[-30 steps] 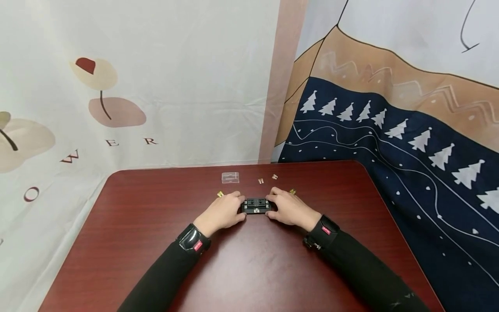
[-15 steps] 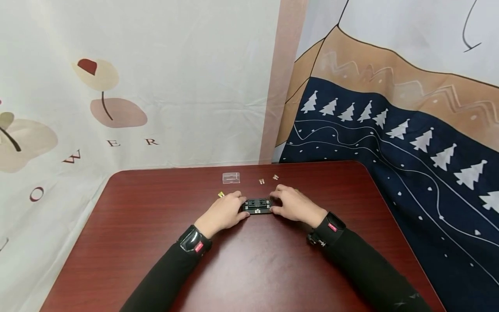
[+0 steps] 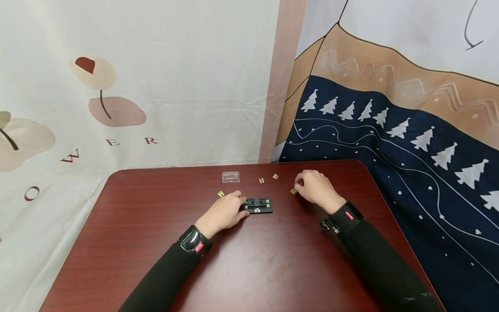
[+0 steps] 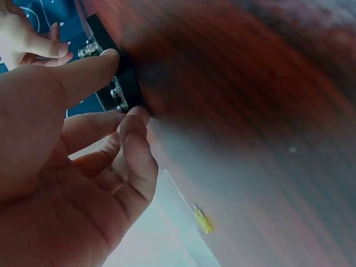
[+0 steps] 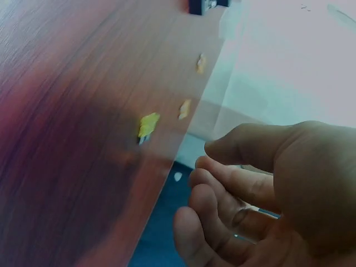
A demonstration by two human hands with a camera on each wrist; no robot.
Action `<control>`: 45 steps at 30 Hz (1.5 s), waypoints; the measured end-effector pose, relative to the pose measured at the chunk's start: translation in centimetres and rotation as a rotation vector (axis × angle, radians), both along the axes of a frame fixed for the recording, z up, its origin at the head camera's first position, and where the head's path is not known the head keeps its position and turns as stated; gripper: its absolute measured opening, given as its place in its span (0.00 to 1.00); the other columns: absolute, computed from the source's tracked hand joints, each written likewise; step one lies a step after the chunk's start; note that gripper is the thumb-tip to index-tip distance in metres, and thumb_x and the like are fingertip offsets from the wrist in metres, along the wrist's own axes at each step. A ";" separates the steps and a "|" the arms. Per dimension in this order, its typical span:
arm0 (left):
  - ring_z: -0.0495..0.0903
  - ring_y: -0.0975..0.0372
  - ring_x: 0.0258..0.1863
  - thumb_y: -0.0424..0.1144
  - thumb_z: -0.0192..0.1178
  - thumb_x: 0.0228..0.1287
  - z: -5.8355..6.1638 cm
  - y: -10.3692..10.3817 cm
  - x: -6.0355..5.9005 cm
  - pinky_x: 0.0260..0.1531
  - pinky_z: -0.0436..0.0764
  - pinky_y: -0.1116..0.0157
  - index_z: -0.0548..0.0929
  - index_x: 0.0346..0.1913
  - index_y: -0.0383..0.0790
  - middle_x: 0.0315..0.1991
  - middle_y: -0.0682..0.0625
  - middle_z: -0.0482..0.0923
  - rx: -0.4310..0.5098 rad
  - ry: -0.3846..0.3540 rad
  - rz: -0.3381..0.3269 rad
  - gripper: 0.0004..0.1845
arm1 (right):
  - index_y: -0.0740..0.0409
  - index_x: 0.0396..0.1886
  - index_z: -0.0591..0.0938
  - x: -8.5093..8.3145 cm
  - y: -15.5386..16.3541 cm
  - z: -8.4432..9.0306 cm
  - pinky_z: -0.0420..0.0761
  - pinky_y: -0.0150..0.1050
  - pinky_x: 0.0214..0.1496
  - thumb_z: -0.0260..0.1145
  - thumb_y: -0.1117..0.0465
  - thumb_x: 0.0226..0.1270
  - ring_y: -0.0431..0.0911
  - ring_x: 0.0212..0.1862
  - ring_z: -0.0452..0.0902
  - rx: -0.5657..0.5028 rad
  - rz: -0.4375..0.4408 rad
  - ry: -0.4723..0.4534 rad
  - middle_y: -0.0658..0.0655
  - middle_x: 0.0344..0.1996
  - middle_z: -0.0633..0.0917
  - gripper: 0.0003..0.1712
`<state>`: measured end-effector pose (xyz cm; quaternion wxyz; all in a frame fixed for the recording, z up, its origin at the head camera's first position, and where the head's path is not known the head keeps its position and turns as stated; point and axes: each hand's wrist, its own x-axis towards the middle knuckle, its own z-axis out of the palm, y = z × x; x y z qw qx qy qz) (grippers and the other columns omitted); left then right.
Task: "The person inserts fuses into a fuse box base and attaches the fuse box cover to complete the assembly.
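Observation:
A small black terminal block (image 3: 257,205) lies on the dark red table (image 3: 249,268). My left hand (image 3: 241,206) grips its left end; the left wrist view shows the thumb and a curled finger on either side of the block (image 4: 105,34). My right hand (image 3: 298,186) hovers to the right of the block, fingers loosely curled and holding nothing. Its fingertips are beside a small yellow piece (image 3: 292,191). In the right wrist view the same hand (image 5: 203,158) sits just short of that yellow piece (image 5: 147,125).
Two small pale pieces (image 3: 261,180) (image 3: 275,176) and a clear plastic box (image 3: 230,177) lie behind the block. Another yellow piece (image 3: 220,193) lies by my left hand. Patterned cloths hang behind the table and along its right edge.
My right hand has let go of the block's right end and moved right and back to the yellow piece. The left hand and the block stay put.

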<state>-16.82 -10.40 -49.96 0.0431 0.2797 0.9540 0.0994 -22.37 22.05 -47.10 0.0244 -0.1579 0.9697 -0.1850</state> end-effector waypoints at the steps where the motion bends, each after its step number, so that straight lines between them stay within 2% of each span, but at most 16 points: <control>1: 0.77 0.60 0.35 0.51 0.71 0.77 0.0 0.0 0.0 0.47 0.87 0.56 0.88 0.64 0.34 0.42 0.48 0.78 -0.001 0.003 -0.001 0.25 | 0.57 0.46 0.93 -0.1 0.2 0.0 0.85 0.52 0.43 0.72 0.59 0.76 0.52 0.39 0.83 0.009 -0.010 -0.004 0.58 0.44 0.90 0.09; 8: 0.78 0.59 0.35 0.51 0.72 0.76 0.0 -0.1 0.3 0.45 0.88 0.55 0.89 0.63 0.35 0.41 0.48 0.78 0.002 0.018 -0.001 0.24 | 0.55 0.44 0.93 0.1 0.1 -1.0 0.84 0.49 0.41 0.75 0.55 0.75 0.50 0.37 0.83 0.040 -0.010 -0.036 0.56 0.41 0.90 0.09; 14: 0.80 0.59 0.36 0.50 0.73 0.76 0.1 0.0 0.3 0.46 0.88 0.55 0.89 0.61 0.35 0.41 0.48 0.79 0.005 0.022 0.003 0.23 | 0.55 0.43 0.94 0.4 -0.5 -1.9 0.88 0.58 0.47 0.75 0.53 0.75 0.56 0.44 0.88 0.091 0.010 0.004 0.57 0.43 0.92 0.10; 17: 0.82 0.58 0.37 0.50 0.73 0.75 0.2 0.2 0.4 0.46 0.88 0.55 0.90 0.60 0.35 0.42 0.48 0.80 0.007 0.027 0.004 0.22 | 0.55 0.41 0.93 0.4 -0.6 -2.2 0.88 0.59 0.47 0.76 0.54 0.74 0.57 0.44 0.88 0.111 0.009 0.025 0.57 0.42 0.91 0.09; 23: 0.85 0.56 0.41 0.49 0.73 0.76 0.5 0.4 0.5 0.49 0.89 0.54 0.90 0.60 0.35 0.45 0.47 0.82 -0.003 0.016 0.018 0.22 | 0.54 0.39 0.93 0.3 -0.8 -2.3 0.88 0.57 0.44 0.76 0.55 0.74 0.55 0.41 0.87 0.124 0.022 0.028 0.56 0.40 0.90 0.08; 34: 0.88 0.54 0.43 0.48 0.73 0.76 0.1 0.4 0.6 0.49 0.90 0.53 0.90 0.60 0.35 0.46 0.46 0.83 -0.002 0.025 0.024 0.22 | 0.56 0.39 0.94 0.4 -1.3 -2.5 0.88 0.54 0.41 0.75 0.58 0.74 0.52 0.38 0.87 0.124 0.048 0.031 0.57 0.40 0.93 0.07; 45: 0.88 0.53 0.43 0.48 0.73 0.75 0.2 0.4 0.7 0.48 0.90 0.52 0.90 0.60 0.35 0.47 0.46 0.83 0.004 0.027 0.028 0.21 | 0.56 0.41 0.95 0.2 -1.0 -2.1 0.89 0.56 0.42 0.74 0.59 0.74 0.54 0.39 0.89 0.125 0.054 0.073 0.57 0.41 0.94 0.07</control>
